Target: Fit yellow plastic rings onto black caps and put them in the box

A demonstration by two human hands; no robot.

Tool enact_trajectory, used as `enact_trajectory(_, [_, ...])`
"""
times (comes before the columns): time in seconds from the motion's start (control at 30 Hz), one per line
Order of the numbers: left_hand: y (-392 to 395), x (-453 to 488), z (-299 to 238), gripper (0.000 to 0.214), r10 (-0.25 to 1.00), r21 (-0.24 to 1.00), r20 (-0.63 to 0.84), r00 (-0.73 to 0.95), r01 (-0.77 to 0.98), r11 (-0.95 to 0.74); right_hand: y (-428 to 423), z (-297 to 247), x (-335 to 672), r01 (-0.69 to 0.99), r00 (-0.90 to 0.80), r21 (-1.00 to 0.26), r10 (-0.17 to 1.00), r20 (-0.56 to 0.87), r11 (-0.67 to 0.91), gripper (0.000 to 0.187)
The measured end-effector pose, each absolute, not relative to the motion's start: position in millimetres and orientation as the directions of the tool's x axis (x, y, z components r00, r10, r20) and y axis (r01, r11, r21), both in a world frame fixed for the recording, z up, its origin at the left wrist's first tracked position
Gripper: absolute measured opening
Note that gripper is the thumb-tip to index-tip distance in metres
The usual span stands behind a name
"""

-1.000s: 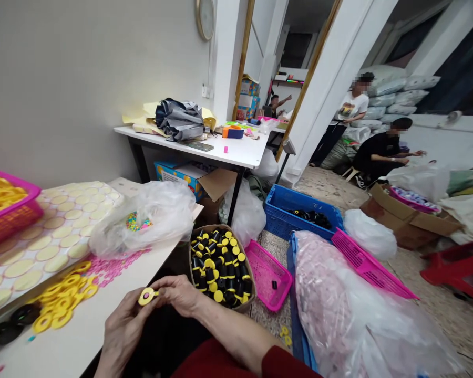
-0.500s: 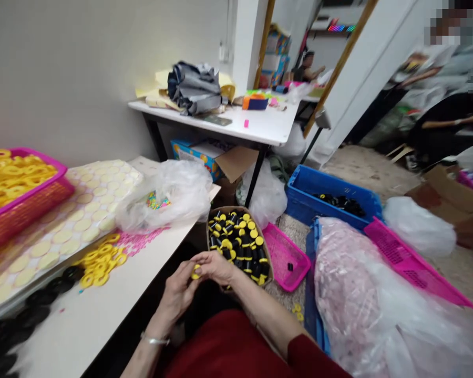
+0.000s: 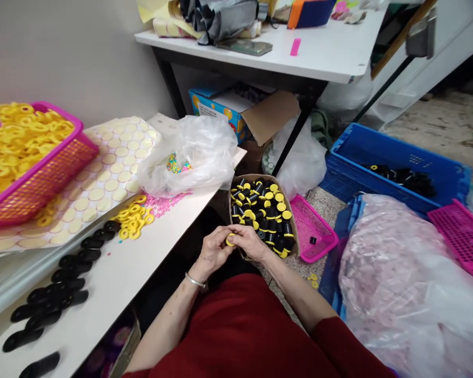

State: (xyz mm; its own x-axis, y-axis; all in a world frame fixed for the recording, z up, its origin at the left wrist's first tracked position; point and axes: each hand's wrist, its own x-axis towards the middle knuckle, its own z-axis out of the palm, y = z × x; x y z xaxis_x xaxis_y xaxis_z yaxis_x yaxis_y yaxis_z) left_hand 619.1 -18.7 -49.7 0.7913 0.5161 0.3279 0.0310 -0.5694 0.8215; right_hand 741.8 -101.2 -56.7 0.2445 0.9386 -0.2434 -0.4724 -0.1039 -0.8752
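Observation:
Over my lap, my left hand [image 3: 215, 251] and my right hand [image 3: 249, 242] meet with fingers closed around one small piece. Its round yellow cap [image 3: 230, 240] shows between the thumbs; the rest is hidden by my fingers. Just beyond my hands stands a cardboard box [image 3: 295, 231] full of short black cylinders with yellow caps [image 3: 274, 224]. On the white table [image 3: 150, 265] to my left lie a small heap of yellow rings [image 3: 134, 218], scattered pink bits [image 3: 165, 205] and a row of black cylinders [image 3: 69, 268].
A pink basket [image 3: 79, 152] of yellow rings sits on the left table beside a clear plastic bag [image 3: 211, 152]. Pink trays [image 3: 313, 231], a blue crate [image 3: 394, 149] and a large plastic sack [image 3: 398, 262] occupy the floor at right. Another white table [image 3: 323, 55] stands ahead.
My view has tilted down and shifted left, so the two people at right are out of frame. My hands stay together around the yellow-capped piece.

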Motion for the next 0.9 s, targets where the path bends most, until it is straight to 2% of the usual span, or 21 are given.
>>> enact_trajectory(0.1, [-17,622,-56,0.015,0.514,0.824,0.309,0.8,0.045,-0.565,-101,-57,749,-0.461,0.134,-0.867,0.952,-0.276,-0.187,0.042])
enact_trajectory(0.17, [-19,622,-60,0.014,0.501,0.818,0.3,0.812,0.051,-0.573,-100,-58,750,-0.483,0.123,-0.85,0.944,-0.305,-0.211,0.04])
enact_trajectory(0.33, [-21,622,-66,0.013,0.499,0.807,0.289,0.817,0.072,-0.586,-96,-64,738,-0.566,0.245,-0.804,0.894,-0.376,-0.183,0.039])
enact_trajectory(0.43, [-17,625,-65,0.022,0.506,0.819,0.276,0.817,0.075,-0.568,-90,-71,738,-0.525,0.335,-0.838,0.869,-0.365,-0.15,0.042])
enact_trajectory(0.5, [-10,626,-64,0.039,0.517,0.819,0.264,0.814,0.094,-0.566,-85,-77,752,-0.393,0.45,-0.912,0.842,-0.299,-0.114,0.048])
enact_trajectory(0.57, [2,623,-63,0.051,0.56,0.803,0.291,0.776,0.12,-0.584,-82,-82,779,-0.129,0.596,-0.986,0.786,-0.163,-0.106,0.054])
enact_trajectory(0.6, [10,620,-63,0.049,0.597,0.787,0.325,0.734,0.141,-0.601,-81,-85,796,0.048,0.658,-0.99,0.75,-0.07,-0.135,0.056])
enact_trajectory(0.63, [21,614,-62,0.044,0.64,0.764,0.365,0.676,0.175,-0.621,-80,-89,814,0.235,0.711,-0.955,0.702,0.043,-0.179,0.055])
enact_trajectory(0.7, [46,598,-60,0.03,0.732,0.709,0.436,0.523,0.301,-0.637,-81,-99,850,0.517,0.712,-0.804,0.669,0.212,-0.295,0.051])
enact_trajectory(0.8, [88,563,-54,0.019,0.828,0.614,0.483,0.286,0.564,-0.553,-86,-115,888,0.69,0.668,-0.598,0.677,0.309,-0.408,0.051])
enact_trajectory(0.9, [120,530,-44,0.012,0.872,0.527,0.476,0.117,0.756,-0.389,-94,-122,899,0.789,0.59,-0.445,0.726,0.353,-0.425,0.051])
